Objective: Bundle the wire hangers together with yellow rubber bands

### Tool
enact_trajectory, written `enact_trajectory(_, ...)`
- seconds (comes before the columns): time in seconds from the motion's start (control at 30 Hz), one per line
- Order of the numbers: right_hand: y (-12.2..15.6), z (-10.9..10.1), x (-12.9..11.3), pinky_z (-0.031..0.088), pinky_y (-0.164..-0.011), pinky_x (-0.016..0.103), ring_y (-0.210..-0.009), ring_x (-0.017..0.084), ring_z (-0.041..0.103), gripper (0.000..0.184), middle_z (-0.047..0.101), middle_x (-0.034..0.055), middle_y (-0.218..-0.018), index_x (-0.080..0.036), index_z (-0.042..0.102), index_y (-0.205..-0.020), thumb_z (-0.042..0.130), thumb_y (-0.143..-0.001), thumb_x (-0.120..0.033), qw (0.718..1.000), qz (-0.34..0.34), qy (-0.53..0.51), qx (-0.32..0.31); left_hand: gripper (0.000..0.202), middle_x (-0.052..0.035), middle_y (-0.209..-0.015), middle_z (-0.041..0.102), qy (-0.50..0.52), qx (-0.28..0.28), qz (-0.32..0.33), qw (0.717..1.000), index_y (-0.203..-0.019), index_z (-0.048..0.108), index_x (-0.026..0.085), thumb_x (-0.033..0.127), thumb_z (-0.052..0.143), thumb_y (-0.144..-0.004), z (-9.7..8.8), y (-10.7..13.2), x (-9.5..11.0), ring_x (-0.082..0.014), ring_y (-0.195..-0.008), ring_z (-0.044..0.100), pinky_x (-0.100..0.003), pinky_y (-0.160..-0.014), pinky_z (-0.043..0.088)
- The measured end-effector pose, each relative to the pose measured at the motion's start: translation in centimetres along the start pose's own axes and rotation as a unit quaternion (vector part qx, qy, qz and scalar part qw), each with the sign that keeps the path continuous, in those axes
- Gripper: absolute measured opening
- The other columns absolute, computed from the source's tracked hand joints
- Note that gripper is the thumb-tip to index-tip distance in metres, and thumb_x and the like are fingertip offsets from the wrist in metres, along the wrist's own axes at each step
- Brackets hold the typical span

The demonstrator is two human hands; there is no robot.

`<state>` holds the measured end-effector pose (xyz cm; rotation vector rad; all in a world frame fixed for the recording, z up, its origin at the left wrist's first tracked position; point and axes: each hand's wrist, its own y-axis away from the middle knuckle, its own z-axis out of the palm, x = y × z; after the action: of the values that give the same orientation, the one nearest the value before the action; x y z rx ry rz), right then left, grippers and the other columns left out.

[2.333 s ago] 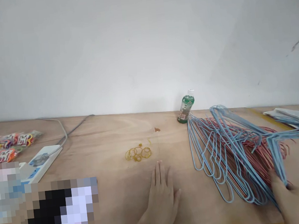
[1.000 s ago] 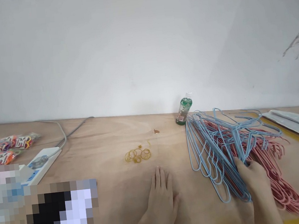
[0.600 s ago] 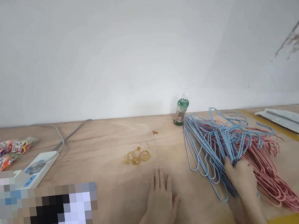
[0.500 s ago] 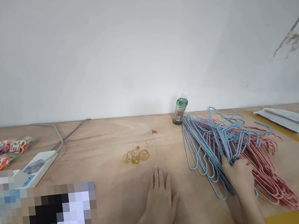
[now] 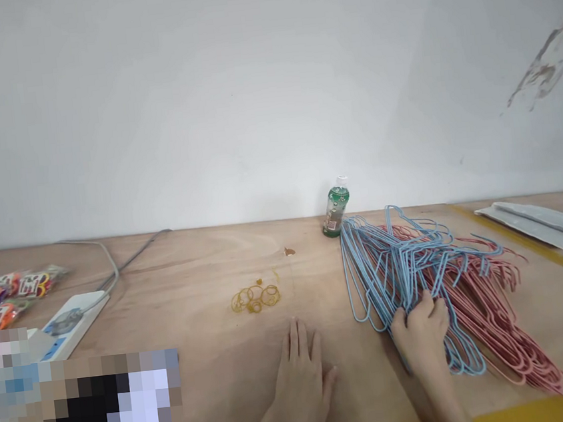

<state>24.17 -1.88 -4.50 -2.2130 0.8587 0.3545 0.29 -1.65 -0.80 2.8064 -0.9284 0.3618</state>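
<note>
Your blue wire hangers, fanned out in a tangled pile, lay over your pink wire hangers, flat on the counter, hooks interlocked.

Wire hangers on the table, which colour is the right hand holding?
The blue wire hangers, bunched in the right hand; the pink wire hangers fan out beneath them and further right.

A plywood table holds blue and pink wire hangers, rubber bands and a power strip.
</note>
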Motion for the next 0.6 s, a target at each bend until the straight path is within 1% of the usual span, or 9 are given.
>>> enact_trajectory(0.07,0.4,-0.2,-0.5,0.027,-0.104,0.059,-0.135,0.047,0.024,0.069,0.024,0.0418,-0.139,0.015,0.026,-0.137,0.036,-0.085,-0.030,1.000,-0.010,-0.007,-0.020,0.060,-0.0219,-0.152,0.022,0.002,0.003,-0.002,1.000,-0.144,0.035,0.010,0.045,0.028,-0.096,-0.1,0.0,0.0,-0.0360,-0.141,0.013,-0.055,-0.113,0.025)
enact_trajectory(0.13,0.8,-0.5,-1.0,0.029,-0.102,0.061,-0.136,0.048,0.021,0.067,0.019,0.0398,-0.144,0.009,0.026,-0.141,0.033,-0.089,-0.034,0.999,-0.021,-0.001,-0.029,0.061,-0.0218,-0.152,0.022,0.006,0.001,-0.003,1.000,-0.144,0.035,0.010,0.046,0.028,-0.095,-0.2,-0.1,0.0,-0.0360,-0.141,0.012,-0.054,-0.114,0.024)
enact_trajectory(0.23,1.6,-0.9,-1.7,0.028,-0.100,0.066,-0.139,0.047,0.016,0.057,0.015,0.0315,-0.150,-0.006,0.039,-0.141,0.031,-0.093,-0.036,0.997,-0.056,0.034,-0.031,0.061,-0.0214,-0.152,0.021,0.013,-0.006,-0.004,1.000,-0.145,0.034,0.010,0.046,0.028,-0.095,-0.3,-0.1,0.0,-0.0357,-0.142,0.011,-0.053,-0.114,0.023)
enact_trajectory(0.3,2.2,-0.8,-1.9,0.024,-0.101,0.068,-0.140,0.046,0.012,0.053,0.015,0.0265,-0.153,-0.011,0.047,-0.136,0.032,-0.094,-0.039,0.994,-0.084,0.058,-0.037,0.061,-0.0209,-0.153,0.022,0.018,-0.006,-0.005,1.000,-0.145,0.034,0.011,0.046,0.027,-0.096,-0.2,-0.1,0.0,-0.0353,-0.142,0.011,-0.053,-0.115,0.022)
enact_trajectory(0.4,2.8,-0.7,-2.0,0.021,-0.103,0.068,-0.140,0.046,0.009,0.051,0.019,0.0249,-0.152,-0.009,0.055,-0.128,0.035,-0.093,-0.040,0.988,-0.127,0.067,-0.060,0.060,-0.0205,-0.152,0.024,0.022,-0.004,-0.007,1.000,-0.144,0.036,0.012,0.045,0.029,-0.095,-0.1,0.0,0.0,-0.0356,-0.142,0.015,-0.053,-0.114,0.023)
enact_trajectory(0.5,2.8,-1.2,-2.6,0.021,-0.105,0.067,-0.141,0.044,0.006,0.047,0.024,0.0240,-0.151,-0.006,0.061,-0.118,0.035,-0.093,-0.037,0.981,-0.177,0.041,-0.066,0.058,-0.0218,-0.151,0.028,0.016,0.001,0.001,1.000,-0.143,0.039,0.012,0.043,0.032,-0.095,-0.4,0.0,-0.2,-0.0369,-0.141,0.020,-0.053,-0.112,0.027)
enact_trajectory(0.57,2.5,-2.0,-3.7,0.023,-0.108,0.062,-0.142,0.039,0.010,0.042,0.028,0.0213,-0.150,-0.008,0.062,-0.113,0.036,-0.093,-0.034,0.971,-0.225,-0.009,-0.074,0.053,-0.0223,-0.148,0.035,0.005,0.011,0.016,1.000,-0.139,0.044,0.012,0.039,0.036,-0.094,-1.0,-0.1,-0.5,-0.0372,-0.138,0.030,-0.052,-0.109,0.032)
enact_trajectory(0.6,2.3,-2.4,-4.5,0.025,-0.110,0.058,-0.142,0.035,0.016,0.039,0.032,0.0196,-0.149,-0.010,0.061,-0.113,0.035,-0.094,-0.032,0.961,-0.257,-0.045,-0.097,0.048,-0.0214,-0.144,0.042,0.001,0.020,0.024,1.000,-0.134,0.049,0.013,0.036,0.037,-0.093,-1.3,-0.2,-0.7,-0.0361,-0.134,0.038,-0.051,-0.106,0.036)
